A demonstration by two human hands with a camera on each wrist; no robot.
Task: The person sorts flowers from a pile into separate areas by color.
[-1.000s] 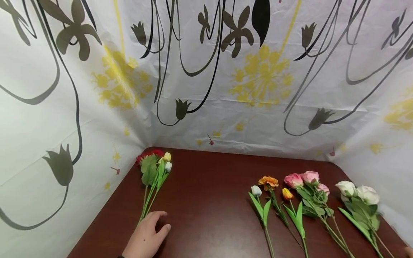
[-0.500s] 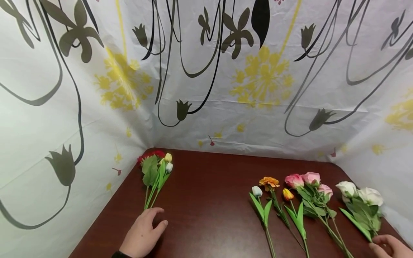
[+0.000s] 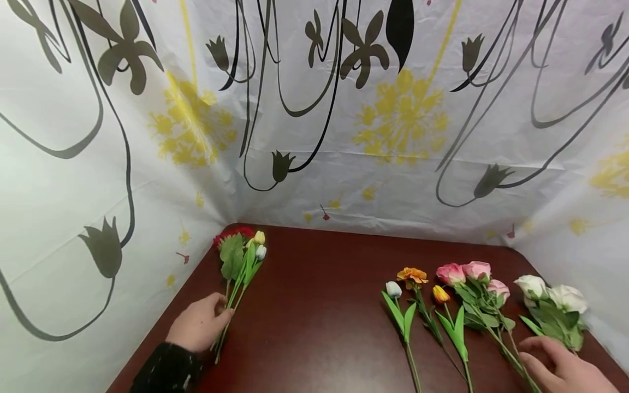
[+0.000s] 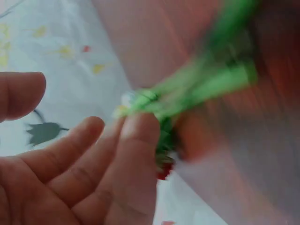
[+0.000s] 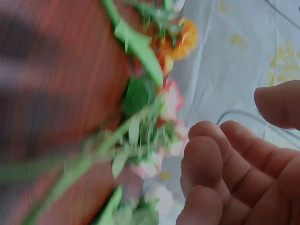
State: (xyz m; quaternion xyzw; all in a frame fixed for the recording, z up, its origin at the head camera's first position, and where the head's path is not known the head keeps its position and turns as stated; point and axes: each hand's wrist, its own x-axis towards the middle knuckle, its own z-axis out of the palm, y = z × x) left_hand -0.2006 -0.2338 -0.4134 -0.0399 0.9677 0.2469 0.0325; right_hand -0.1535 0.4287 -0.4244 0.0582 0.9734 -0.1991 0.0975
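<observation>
- Beyond the left hand (image 3: 199,323), thumb spread from fingers, lies a flower bunch (image 3: 233,261); gather all stems (image 3: 238,288) evenly.
- Right hand (image 3: 565,364): relaxed, gripping nothing; avoid snagging adjacent pink flowers (image 3: 477,271).

Reddish-brown table (image 3: 314,305): mixed bunch (image 3: 232,265) left; white tulip (image 3: 393,290), orange flowers (image 3: 413,276), pink roses (image 3: 475,271), white roses (image 3: 568,299) right.

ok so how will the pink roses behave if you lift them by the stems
The pink roses will probably feel top-heavy, with full blooms all at one end. Their thin stems run nearly straight, so they're likely fairly stiff.
</observation>
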